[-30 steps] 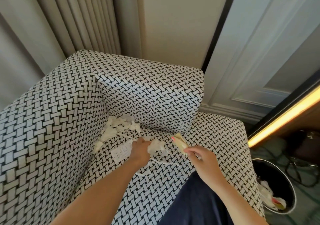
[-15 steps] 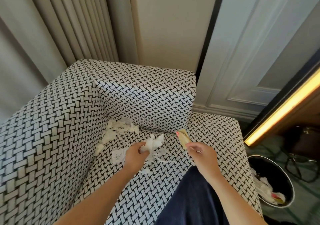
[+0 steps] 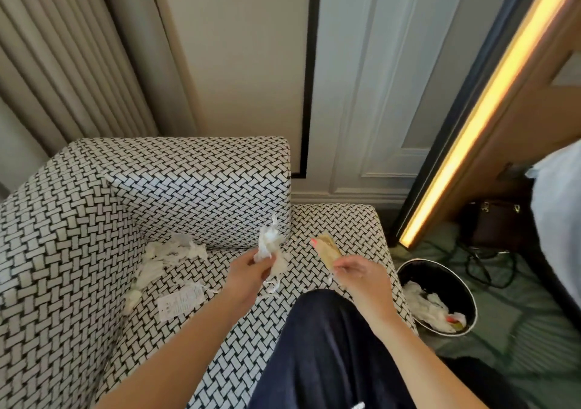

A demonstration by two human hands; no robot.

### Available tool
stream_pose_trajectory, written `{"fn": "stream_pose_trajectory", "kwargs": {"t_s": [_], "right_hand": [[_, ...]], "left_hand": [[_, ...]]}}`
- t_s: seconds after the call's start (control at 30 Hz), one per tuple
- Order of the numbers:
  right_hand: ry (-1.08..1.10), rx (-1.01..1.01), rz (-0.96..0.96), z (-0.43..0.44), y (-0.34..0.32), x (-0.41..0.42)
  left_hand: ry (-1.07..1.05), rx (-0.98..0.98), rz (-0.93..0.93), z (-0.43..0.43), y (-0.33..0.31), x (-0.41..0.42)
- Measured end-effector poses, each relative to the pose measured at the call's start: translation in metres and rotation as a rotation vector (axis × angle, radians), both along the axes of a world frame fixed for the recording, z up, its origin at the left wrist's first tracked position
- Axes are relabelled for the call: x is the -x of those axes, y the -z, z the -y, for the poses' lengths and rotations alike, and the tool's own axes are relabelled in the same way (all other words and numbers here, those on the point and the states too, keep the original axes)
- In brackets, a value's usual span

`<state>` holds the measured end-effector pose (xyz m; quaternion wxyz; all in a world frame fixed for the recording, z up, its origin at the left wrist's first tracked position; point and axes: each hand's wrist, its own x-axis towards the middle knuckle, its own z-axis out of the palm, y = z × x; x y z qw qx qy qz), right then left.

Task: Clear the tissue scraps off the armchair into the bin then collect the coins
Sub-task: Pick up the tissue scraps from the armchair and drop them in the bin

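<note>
1. White tissue wad — gripped by the left hand's curled fingers, above the armchair seat.
2. Pinched in the right hand: a tan wrapper.
3. Rightward, past the right hand, stands the bin — nearer that hand; more scraps lie leftward.

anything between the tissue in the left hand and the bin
Only the right hand, holding a tan wrapper, sits between the tissue wad in the left hand and the bin. The bin's mouth is uncovered.
</note>
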<state>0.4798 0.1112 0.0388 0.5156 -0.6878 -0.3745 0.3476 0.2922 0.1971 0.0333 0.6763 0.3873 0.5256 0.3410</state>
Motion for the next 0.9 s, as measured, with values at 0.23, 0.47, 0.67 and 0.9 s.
{"fn": "stream_pose_trajectory", "kwargs": {"t_s": [0.23, 0.47, 0.67, 0.9], "right_hand": [[0.123, 0.008, 0.019, 0.028, -0.012, -0.064], [0.359, 0.041, -0.024, 0.058, -0.008, -0.137], [0.531, 0.056, -0.102, 0.083, 0.019, -0.195], [0.647, 0.165, -0.067, 0.094, 0.05, -0.262]], "left_hand": [[0.141, -0.033, 0.083, -0.005, -0.016, -0.076], [0.311, -0.004, 0.087, 0.0, -0.021, -0.174], [0.422, 0.041, 0.127, 0.011, -0.024, -0.255], [0.507, 0.086, 0.105, 0.013, 0.003, -0.337]]}}
